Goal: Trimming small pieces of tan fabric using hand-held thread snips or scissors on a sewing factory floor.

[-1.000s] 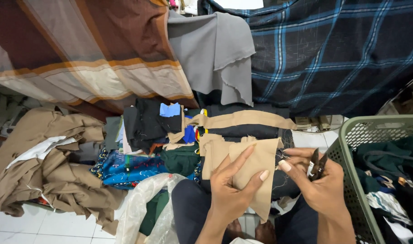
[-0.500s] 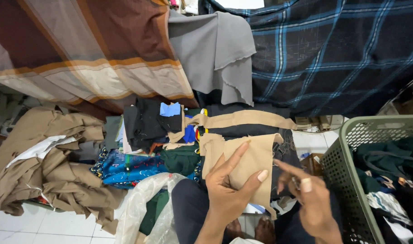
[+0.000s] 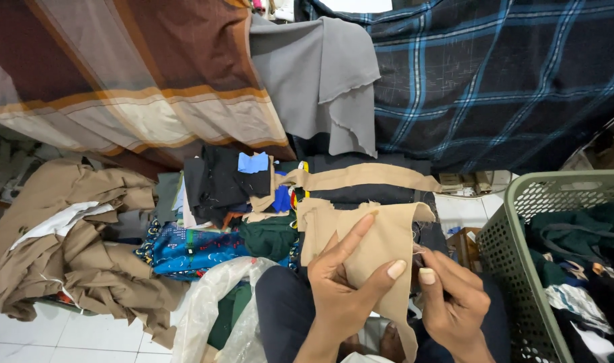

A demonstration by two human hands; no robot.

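My left hand (image 3: pixel 344 286) holds up a tan fabric piece (image 3: pixel 381 232) over my lap, index finger stretched along its front and thumb pressed on its right side. My right hand (image 3: pixel 455 306) is next to it, thumb and fingers pinched at the fabric's right edge, where a thin loose thread shows. The fabric's lower tail hangs down between both hands. More tan strips (image 3: pixel 361 178) lie on the dark cloth stack just behind it.
A green plastic basket (image 3: pixel 515 269) full of clothes stands at the right. A heap of tan cloth (image 3: pixel 85 255) lies left, with blue patterned cloth (image 3: pixel 193 249) and a clear plastic bag (image 3: pixel 213 316) nearer. Striped brown, grey and dark plaid cloths hang behind.
My right hand, which held a small dark tool out to the right, dropped lower and then came back to pinch the fabric's right edge. The left hand has kept the fabric still.
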